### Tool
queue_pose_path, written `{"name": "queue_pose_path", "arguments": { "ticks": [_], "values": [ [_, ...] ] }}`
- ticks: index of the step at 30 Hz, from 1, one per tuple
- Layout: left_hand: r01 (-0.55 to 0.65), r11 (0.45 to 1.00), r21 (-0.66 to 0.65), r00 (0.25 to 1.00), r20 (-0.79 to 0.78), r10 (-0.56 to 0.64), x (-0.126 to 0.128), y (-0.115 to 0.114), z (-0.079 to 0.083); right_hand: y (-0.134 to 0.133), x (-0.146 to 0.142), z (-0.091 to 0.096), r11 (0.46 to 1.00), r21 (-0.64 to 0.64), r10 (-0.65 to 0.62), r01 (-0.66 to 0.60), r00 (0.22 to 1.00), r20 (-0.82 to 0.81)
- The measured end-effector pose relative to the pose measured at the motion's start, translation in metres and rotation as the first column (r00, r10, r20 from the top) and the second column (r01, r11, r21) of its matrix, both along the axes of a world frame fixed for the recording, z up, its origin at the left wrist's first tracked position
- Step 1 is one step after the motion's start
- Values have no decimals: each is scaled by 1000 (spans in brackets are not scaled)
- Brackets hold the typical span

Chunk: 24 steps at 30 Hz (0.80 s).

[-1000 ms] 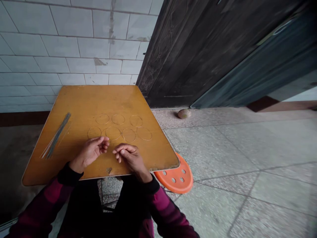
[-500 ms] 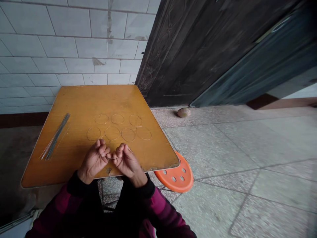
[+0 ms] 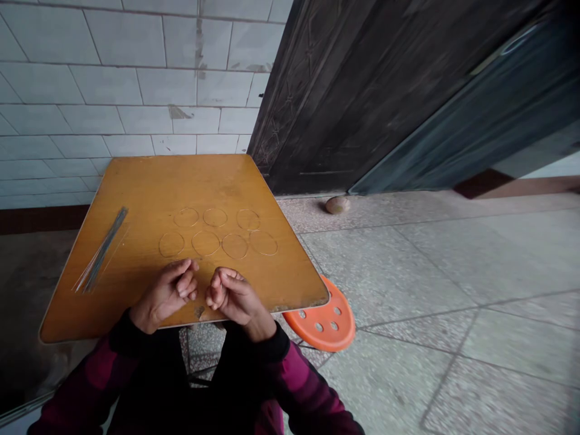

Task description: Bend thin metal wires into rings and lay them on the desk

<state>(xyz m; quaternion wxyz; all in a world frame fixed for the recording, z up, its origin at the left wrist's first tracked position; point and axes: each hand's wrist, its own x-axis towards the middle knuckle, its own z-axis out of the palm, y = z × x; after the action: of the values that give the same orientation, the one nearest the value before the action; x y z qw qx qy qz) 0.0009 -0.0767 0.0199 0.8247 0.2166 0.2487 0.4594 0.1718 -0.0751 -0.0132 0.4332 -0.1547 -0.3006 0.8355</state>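
Note:
Over the table's front edge, my left hand (image 3: 170,290) is closed, with thumb and fingertips drawn together; what it holds, if anything, is too fine to make out. A small gap separates it from my right hand (image 3: 235,297), whose thumb and forefinger pinch a thin wire, of which only a short bit shows. Just beyond my hands, several thin wire rings (image 3: 193,243) lie flat in two rows. To the left, a bundle of straight grey wires (image 3: 106,249) rests slantwise on the wooden table (image 3: 145,184), with a few strands splayed out.
An orange stool (image 3: 333,323) with round holes stands under the table's right corner. On the floor by the dark door (image 3: 317,121) sits a rounded stone (image 3: 338,205). A white tiled wall (image 3: 104,90) rises behind the table.
My hands have moved apart, the left one shifting left and turning. The wire seen between them before is now hardly visible. Rings and bundle lie as before.

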Motion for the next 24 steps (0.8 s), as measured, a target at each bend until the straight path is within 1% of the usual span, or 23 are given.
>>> {"name": "queue_pose_path", "arguments": {
  "ticks": [5, 9, 11, 13, 14, 15, 16, 17, 19, 20, 21, 22, 24],
  "values": [
    [60, 998, 34, 992, -114, -56, -7, 3, 1, 2, 4, 0, 996, -7, 88, -87, 995, 58],
    [113, 991, 68, 982, -163, -101, -10, 5, 3, 4, 8, 1, 986, -17, 167, -166, 984, 69],
    [131, 988, 84, 974, -196, -113, -11, 6, 5, 5, 9, 2, 984, -13, 176, -175, 978, 110],
    [124, 987, 99, 963, -251, -96, -11, 6, 8, 6, 11, 6, 994, 40, 93, -104, 969, 230],
    [113, 987, 114, 956, -284, -77, -11, 6, 10, 7, 11, 8, 993, 104, 19, -54, 949, 313],
    [102, 986, 135, 945, -322, -54, -11, 6, 11, 7, 12, 10, 981, 194, -77, -1, 914, 398],
    [95, 982, 161, 932, -361, -31, -11, 5, 12, 7, 13, 12, 952, 304, -188, 40, 861, 473],
    [92, 978, 188, 917, -400, -9, -10, 5, 13, 7, 14, 15, 906, 419, -297, 59, 793, 532],
    [92, 969, 229, 885, -465, 25, -9, 4, 14, 8, 15, 22, 783, 621, -489, 32, 650, 582],
    [94, 966, 240, 870, -492, 38, -8, 3, 14, 9, 16, 25, 714, 700, -562, -2, 595, 575],
    [93, 964, 248, 854, -519, 51, -7, 3, 13, 9, 16, 29, 647, 761, -612, -50, 561, 557],
    [93, 962, 257, 836, -545, 65, -6, 3, 12, 10, 17, 32, 584, 805, -644, -105, 544, 538],
    [108, 954, 281, 795, -600, 87, -3, 3, 9, 12, 18, 39, 477, 854, -681, -209, 526, 510]
  ]
}}
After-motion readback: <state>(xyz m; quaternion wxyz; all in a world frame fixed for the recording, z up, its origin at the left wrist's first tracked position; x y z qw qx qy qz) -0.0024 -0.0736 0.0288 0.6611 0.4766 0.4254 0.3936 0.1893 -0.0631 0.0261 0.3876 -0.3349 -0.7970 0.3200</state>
